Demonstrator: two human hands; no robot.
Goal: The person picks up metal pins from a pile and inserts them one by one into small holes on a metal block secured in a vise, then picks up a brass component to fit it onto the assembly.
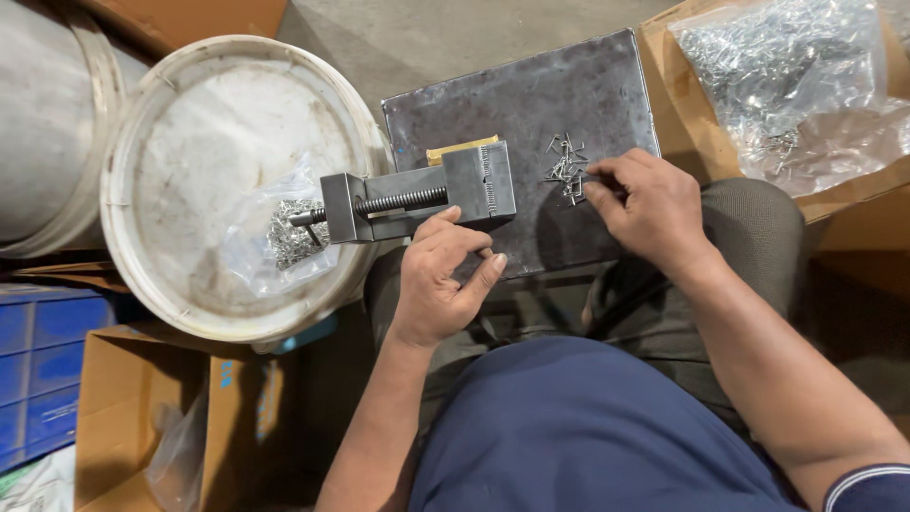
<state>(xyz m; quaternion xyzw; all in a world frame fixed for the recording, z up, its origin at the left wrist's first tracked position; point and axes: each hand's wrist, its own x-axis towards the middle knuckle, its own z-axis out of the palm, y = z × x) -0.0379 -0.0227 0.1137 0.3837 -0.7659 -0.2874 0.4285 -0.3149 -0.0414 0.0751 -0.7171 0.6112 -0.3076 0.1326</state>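
**Hands at a small vise and a heap of metal clips**

The left hand (438, 280) sits at the centre of the frame, forearm rising from the lower edge. Its fingers are loosely curled, the tips resting against the near side of the vise (417, 199); the thumb points up and right, free of it. They do not clamp anything that shows.

The right hand (645, 209) lies right of centre, its forearm running down to the lower right corner. The fingers are bent and drawn together, tips down at the clips (567, 166) on the plate (526, 104); whether a clip is pinched between them cannot be told, since the fingertips hide that spot.

The vise is a grey steel block tool lying flat, its threaded screw running left to a square end piece that hangs over the bucket lid (218, 123). A yellowish strip peeps out behind its jaw block. The clips are thin, bent bright wire pieces in a loose small heap in the upper middle of the frame, just right of the vise.

The plate is dark, scuffed metal, resting across the person's lap. On the white lid at left lies a clear bag (275, 237) with more clips. At upper right another bag (787, 76) of clips sits in a cardboard box (853, 218).
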